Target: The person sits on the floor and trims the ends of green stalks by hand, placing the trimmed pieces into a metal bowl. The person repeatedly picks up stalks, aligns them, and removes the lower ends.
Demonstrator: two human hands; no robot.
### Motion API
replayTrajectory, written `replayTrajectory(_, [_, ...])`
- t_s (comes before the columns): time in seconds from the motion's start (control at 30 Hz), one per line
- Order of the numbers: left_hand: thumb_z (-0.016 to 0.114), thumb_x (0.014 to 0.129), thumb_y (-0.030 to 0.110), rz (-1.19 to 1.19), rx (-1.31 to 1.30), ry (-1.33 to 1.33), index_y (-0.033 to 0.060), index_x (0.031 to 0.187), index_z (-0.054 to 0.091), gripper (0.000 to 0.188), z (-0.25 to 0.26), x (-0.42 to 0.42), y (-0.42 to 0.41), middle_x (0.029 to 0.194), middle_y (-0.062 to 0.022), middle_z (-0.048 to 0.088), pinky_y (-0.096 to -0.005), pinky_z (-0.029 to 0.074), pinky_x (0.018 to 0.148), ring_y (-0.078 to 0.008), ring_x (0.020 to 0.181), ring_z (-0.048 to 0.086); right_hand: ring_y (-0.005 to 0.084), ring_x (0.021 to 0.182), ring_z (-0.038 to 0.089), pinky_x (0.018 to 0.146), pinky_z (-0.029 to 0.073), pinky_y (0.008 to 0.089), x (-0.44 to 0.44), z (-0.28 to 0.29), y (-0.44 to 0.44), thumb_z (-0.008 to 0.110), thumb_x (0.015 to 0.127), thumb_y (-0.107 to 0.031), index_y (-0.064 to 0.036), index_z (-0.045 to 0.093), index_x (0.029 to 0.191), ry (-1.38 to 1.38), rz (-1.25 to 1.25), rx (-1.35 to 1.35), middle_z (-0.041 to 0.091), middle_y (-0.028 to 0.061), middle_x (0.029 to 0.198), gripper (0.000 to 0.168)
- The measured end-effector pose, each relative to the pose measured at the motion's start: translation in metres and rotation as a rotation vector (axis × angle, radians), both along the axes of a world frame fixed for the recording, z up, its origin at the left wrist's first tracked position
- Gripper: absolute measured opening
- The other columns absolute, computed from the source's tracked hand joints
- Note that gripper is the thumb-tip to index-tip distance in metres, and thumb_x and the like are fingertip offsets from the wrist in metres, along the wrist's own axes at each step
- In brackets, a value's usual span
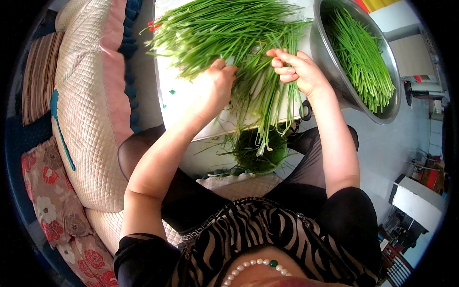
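A large heap of green chives lies across a white-topped table. My right hand is closed around a loose bunch of chives, whose pale ends hang past the table's near edge. At the near side of the heap, my left hand is curled with its knuckles up. A small pale thing shows by its fingertips, but whether it grips this or a stalk is hidden. Below the table edge, between the knees, a green bucket holds dark green scraps.
Right of the table stands a steel basin with neatly aligned chives inside. A black looped handle lies at the table's near right edge. Left is a quilted sofa with a blue long-handled object and flowered cushions.
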State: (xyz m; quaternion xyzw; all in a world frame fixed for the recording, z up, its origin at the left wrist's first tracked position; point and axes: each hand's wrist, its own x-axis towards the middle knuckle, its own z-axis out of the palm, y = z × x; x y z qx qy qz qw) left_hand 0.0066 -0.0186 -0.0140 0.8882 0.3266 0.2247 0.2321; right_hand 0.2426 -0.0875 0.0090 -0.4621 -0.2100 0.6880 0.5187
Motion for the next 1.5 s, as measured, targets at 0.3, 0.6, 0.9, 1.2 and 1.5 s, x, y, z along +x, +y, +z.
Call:
replayTrajectory(0.3, [0.068, 0.076, 0.012, 0.02, -0.019, 0.029, 0.0049, 0.092, 0.067, 0.017, -0.003, 0.013, 0.0, 0.082, -0.0125, 0.058, -0.0399, 0.048, 0.063, -0.0316, 0.072, 0.06, 0.0012, 0.055, 0.039, 0.042, 0.026, 0.0142, 0.001, -0.003, 0.0, 0.056, 0.093, -0.011, 0.004, 0.058, 0.107, 0.003, 0.008, -0.009, 0.051, -0.0008, 0.075, 0.021])
replayTrajectory(0.6, [0.069, 0.081, 0.008, 0.101, -0.787, -0.279, 0.0012, 0.088, 0.067, 0.011, -0.011, 0.011, 0.024, 0.067, 0.0016, 0.058, -0.0229, 0.035, 0.048, -0.0061, 0.055, 0.046, -0.0005, 0.054, 0.035, 0.042, 0.025, 0.014, -0.001, -0.007, -0.001, 0.057, 0.093, -0.012, 0.003, 0.057, 0.107, -0.038, 0.042, -0.001, 0.049, -0.0018, 0.077, 0.021])
replayTrajectory(0.9, [0.068, 0.085, 0.009, 0.048, -1.099, -0.373, 0.0047, 0.092, 0.065, 0.009, -0.003, 0.005, 0.022, 0.072, 0.0058, 0.057, -0.0195, 0.03, 0.05, -0.0022, 0.056, 0.041, -0.0002, 0.052, 0.035, 0.043, 0.025, 0.0146, -0.023, -0.014, 0.005, 0.062, 0.09, -0.009, 0.002, 0.059, 0.102, -0.096, -0.052, 0.048, 0.056, 0.0, 0.079, 0.017])
replayTrajectory(1.2, [0.065, 0.086, 0.01, 0.095, -1.106, -0.402, 0.003, 0.099, 0.063, 0.014, -0.007, 0.001, 0.031, 0.078, 0.0015, 0.062, -0.0207, 0.032, 0.051, -0.0029, 0.058, 0.044, 0.0029, 0.055, 0.041, 0.043, 0.028, 0.0161, -0.018, -0.012, 0.009, 0.066, 0.086, -0.008, 0.0, 0.06, 0.092, -0.015, -0.204, 0.104, 0.062, 0.0072, 0.083, 0.012])
replayTrajectory(1.5, [0.058, 0.09, 0.011, 0.096, -0.569, -0.371, 0.0012, 0.106, 0.063, 0.019, 0.006, 0.002, 0.016, 0.079, -0.0014, 0.064, -0.0199, 0.036, 0.048, -0.0041, 0.054, 0.044, 0.006, 0.067, 0.051, 0.044, 0.032, 0.0137, -0.006, -0.003, 0.005, 0.06, 0.087, -0.008, -0.001, 0.06, 0.092, -0.012, -0.24, 0.192, 0.066, 0.0144, 0.094, 0.009])
